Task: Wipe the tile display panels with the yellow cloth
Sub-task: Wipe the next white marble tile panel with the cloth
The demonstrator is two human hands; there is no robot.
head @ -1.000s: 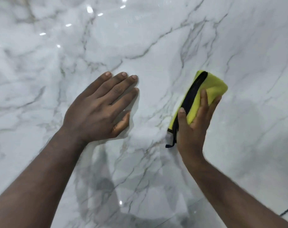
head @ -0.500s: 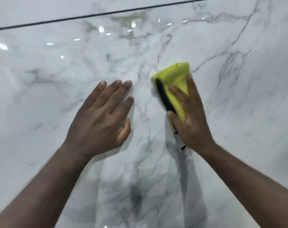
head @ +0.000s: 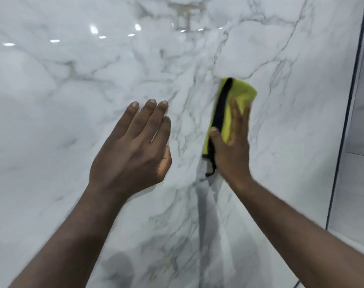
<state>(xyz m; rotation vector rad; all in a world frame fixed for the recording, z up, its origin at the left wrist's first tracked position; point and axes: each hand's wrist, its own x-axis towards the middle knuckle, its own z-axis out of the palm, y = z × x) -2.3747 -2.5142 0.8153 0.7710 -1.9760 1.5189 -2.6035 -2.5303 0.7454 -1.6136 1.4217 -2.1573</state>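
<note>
The folded yellow microfibre cloth (head: 242, 94) with its black edge strip (head: 222, 107) is lying flat against the glossy white marble-veined tile panel (head: 73, 80), right of the panel's middle. The right hand (head: 233, 148) is pressing it there. The fingers are lying straight over the yellow fold and the thumb is sitting on the black strip, so that's a flat palm bearing down, not a fist round it. The cloth's upper end is poking out beyond the fingertips, and a small black loop (head: 211, 169) is dangling from its lower corner beside the wrist.

The cloth's long axis is running up the panel, leaning a touch right at the top, in line with the fingers. I'm reckoning a sideways sweep is going to cover the widest band.

The left hand (head: 133, 148) is resting flat on the panel to the left of the cloth, fingers straight, holding nothing, with bare tile between the two. So the right hand is doing the wiping and the left is looking like a brace.

Over on the right, a dark joint line (head: 351, 100) is running down the panel's edge, with a neighbouring pale panel (head: 362, 183) beyond. The cloth is sitting nearer that joint than the far left side.
</note>
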